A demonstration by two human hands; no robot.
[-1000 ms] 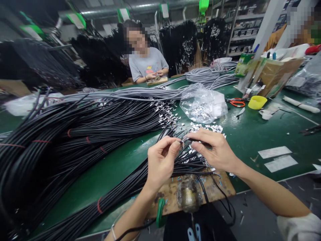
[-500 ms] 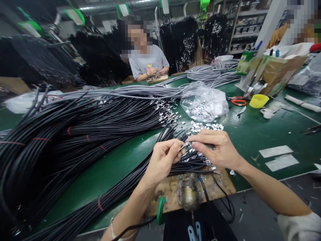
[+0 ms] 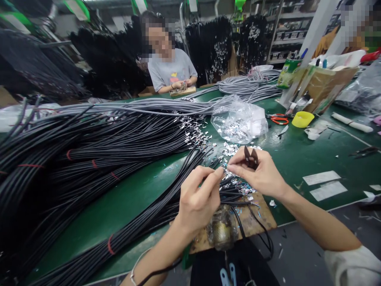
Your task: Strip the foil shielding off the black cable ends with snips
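My left hand [image 3: 200,194] is closed in a pinch above the wooden board, at the end of a black cable [image 3: 224,170] that is mostly hidden by the fingers. My right hand [image 3: 262,171] faces it, thumb and forefinger pinched close to that same end. Small wire cutters [image 3: 251,158] sit in my right hand, their dark jaws apart and pointing up and away; the handles are hidden in the palm. Beneath both hands lie cable ends with stripped coloured wires [image 3: 245,187]. On the wooden board [image 3: 258,216] stands a tape-wrapped, brass-coloured device [image 3: 222,229].
Bundles of black cables [image 3: 143,143] cover the left of the green table [image 3: 285,167]. Behind them are grey cables [image 3: 149,105] and a clear plastic bag [image 3: 239,119]. Orange-handled scissors [image 3: 279,118] and a yellow ring [image 3: 303,119] lie right. A co-worker [image 3: 171,69] sits opposite.
The cutters' dark jaws now show above my right hand. My left hand has turned, its back now facing up, and the light wire end between my fingers is mostly covered. The view has shifted slightly.
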